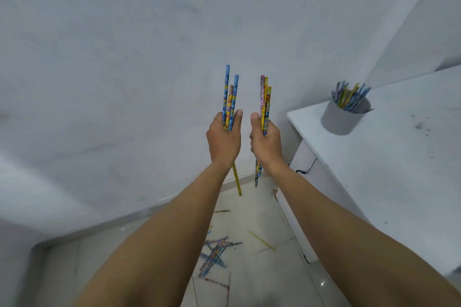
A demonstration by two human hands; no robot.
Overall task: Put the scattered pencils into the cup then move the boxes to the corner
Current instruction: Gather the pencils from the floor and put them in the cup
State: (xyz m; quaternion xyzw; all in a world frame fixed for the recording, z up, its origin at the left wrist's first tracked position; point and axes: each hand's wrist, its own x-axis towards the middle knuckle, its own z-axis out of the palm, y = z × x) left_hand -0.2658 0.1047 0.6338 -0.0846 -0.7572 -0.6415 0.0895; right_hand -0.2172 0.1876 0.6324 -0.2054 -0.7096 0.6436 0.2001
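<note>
My left hand (224, 141) grips a small bunch of blue and yellow pencils (230, 99), held upright in front of the white wall. My right hand (265, 143) grips another bunch of pink and yellow pencils (265, 99), also upright, close beside the left. A grey cup (343, 118) stands on the white table (389, 172) to the right and holds several pencils. More pencils (215, 254) lie scattered in a heap on the tiled floor below my forearms. No boxes are in view.
A white wall fills the space ahead and meets the floor at a skirting line. The table's edge and white side panel run down the right. A black cable (308, 168) hangs beside the table. Single pencils (262, 240) lie apart on the floor.
</note>
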